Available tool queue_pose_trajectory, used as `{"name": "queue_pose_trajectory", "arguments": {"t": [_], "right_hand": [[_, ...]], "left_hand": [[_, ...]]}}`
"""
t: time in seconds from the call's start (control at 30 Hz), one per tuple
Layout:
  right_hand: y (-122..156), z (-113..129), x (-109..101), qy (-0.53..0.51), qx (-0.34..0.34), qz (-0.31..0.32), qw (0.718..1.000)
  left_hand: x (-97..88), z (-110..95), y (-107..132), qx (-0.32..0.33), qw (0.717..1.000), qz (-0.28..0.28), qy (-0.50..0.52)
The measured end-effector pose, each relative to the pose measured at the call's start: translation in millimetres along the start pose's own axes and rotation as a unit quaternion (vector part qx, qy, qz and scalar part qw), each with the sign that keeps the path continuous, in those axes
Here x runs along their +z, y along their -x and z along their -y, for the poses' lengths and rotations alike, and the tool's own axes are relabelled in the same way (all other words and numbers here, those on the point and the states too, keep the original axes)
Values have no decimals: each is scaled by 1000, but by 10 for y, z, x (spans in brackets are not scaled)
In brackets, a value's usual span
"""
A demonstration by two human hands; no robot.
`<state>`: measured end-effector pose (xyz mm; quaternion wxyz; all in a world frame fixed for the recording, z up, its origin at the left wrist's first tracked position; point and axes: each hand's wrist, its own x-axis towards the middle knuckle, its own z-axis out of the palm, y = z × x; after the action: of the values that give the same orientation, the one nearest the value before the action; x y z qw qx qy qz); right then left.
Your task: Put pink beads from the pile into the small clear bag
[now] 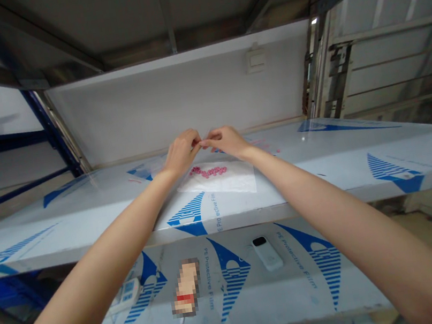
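Observation:
My left hand [183,150] and my right hand [229,141] meet above the upper shelf, fingertips pinched close together. Whatever lies between the fingertips is too small to make out. Just below them, several small pink pieces [214,172] are clustered on a clear plastic sheet or bag [239,180], which lies flat on the shelf [122,214]. More faint pink bits [262,144] show behind my right hand. To the left of my left hand lie thin pink strips [135,180].
Low overhead is the underside of another shelf [129,18]. A wall with a switch [256,61] closes off the back. On the lower shelf [253,302] lie a pixelated device with a cable [186,288], a white handheld device [268,253] and a white power strip [126,294].

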<state>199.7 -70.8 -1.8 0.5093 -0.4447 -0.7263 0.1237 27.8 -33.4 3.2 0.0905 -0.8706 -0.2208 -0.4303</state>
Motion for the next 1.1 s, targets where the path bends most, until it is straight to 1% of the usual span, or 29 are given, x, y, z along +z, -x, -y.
{"name": "queue_pose_trajectory", "arguments": {"t": [0.1, 0.17, 0.33, 0.53, 0.63, 0.73, 0.83, 0.97, 1.1], "right_hand": [[-6, -23, -9, 11, -10, -2, 1000], [-11, -21, -18, 35, -4, 0, 999], [-30, -2, -48, 115, 10, 8, 993], [-23, 32, -30, 123, 22, -15, 992], [-8, 46, -4, 149, 32, -6, 988], [-15, 26, 23, 125, 42, 20, 991], [-32, 7, 38, 86, 38, 29, 995], [-17, 56, 31, 52, 41, 3, 998], [27, 143, 14, -17, 62, 16, 998]], "left_hand": [[11, -2, 1, 9, 1000, 7, 3], [20, -1, 3, 8, 1000, 15, 12], [31, 10, 19, -23, 998, 50, 38], [24, -28, 35, -59, 996, 64, -23], [14, -60, 35, -64, 991, 88, -72], [4, -65, 40, -45, 988, 91, -120], [-5, -56, 42, -33, 988, 73, -133], [-13, -67, 26, -53, 992, 44, -104], [-13, -80, 7, -71, 995, 49, -55]]}}
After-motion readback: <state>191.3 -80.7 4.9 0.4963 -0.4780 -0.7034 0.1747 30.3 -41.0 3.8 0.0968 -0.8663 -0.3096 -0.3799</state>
